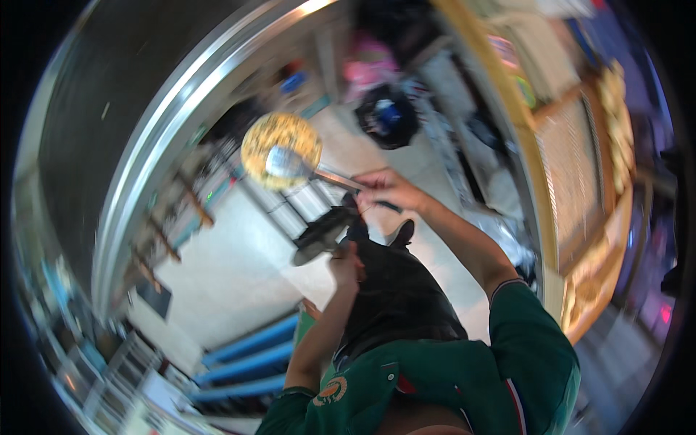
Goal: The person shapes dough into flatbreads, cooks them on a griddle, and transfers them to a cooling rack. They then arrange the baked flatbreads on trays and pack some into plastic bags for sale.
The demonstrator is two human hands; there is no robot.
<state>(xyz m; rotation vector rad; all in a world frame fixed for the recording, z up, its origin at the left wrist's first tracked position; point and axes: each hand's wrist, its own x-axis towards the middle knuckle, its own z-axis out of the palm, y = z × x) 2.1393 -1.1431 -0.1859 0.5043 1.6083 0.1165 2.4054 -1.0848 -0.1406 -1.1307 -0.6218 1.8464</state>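
My right hand is closed round the dark handle of a metal spatula, held out ahead of me. At its far end is a round, yellow flatbread with dark specks. The spatula's shiny blade shows against the bread's face; I cannot tell how the bread is supported. Closer to my body, my left hand is closed on a dark, flat object with a grey rounded edge. Motion blur hides its exact kind. Both things are in the air over the floor, apart from each other.
A long counter with a shiny metal edge curves along the left. At right stands a wooden-framed stand. A black-lined bin and a pink bag sit on the floor ahead. Blue bars lie at lower left.
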